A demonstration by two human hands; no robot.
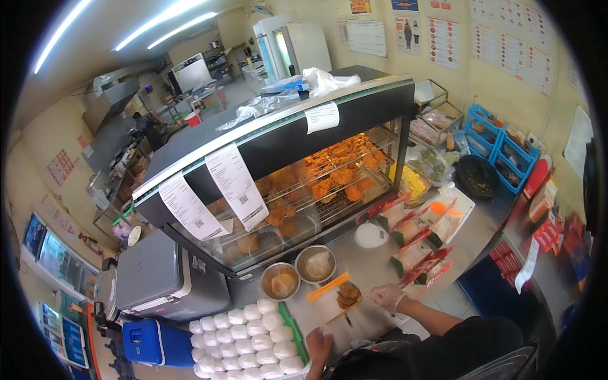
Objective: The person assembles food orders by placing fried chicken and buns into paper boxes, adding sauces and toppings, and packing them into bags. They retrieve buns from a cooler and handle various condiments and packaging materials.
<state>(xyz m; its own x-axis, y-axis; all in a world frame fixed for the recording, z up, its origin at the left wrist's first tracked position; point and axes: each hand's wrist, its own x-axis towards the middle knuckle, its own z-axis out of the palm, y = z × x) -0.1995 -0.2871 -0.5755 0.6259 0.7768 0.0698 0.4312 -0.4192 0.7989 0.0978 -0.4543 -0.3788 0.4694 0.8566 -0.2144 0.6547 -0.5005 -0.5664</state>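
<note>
A piece of fried chicken (348,295) lies on a sheet of paper with an orange strip (327,287) on the steel counter. Just to its right is my right hand (387,296) in a clear plastic glove, fingers stretched toward the paper and nothing visible in them. My left hand (318,345) is low at the counter's near side, fingers apart, beside a green tray (292,326) of white wrapped, rounded bundles (247,339). Behind the paper stand two metal bowls: one (280,282) with something orange-brown inside, the other (315,263) holding a clear plastic bag.
A glass warming cabinet (405,126) with fried chicken on racks stands behind the counter, receipts hanging from its front. Red-edged paper packets (411,253) stand in rows at right, near a white round lid (371,235) and a black bowl (476,177). A grey cooler (152,272) stands left.
</note>
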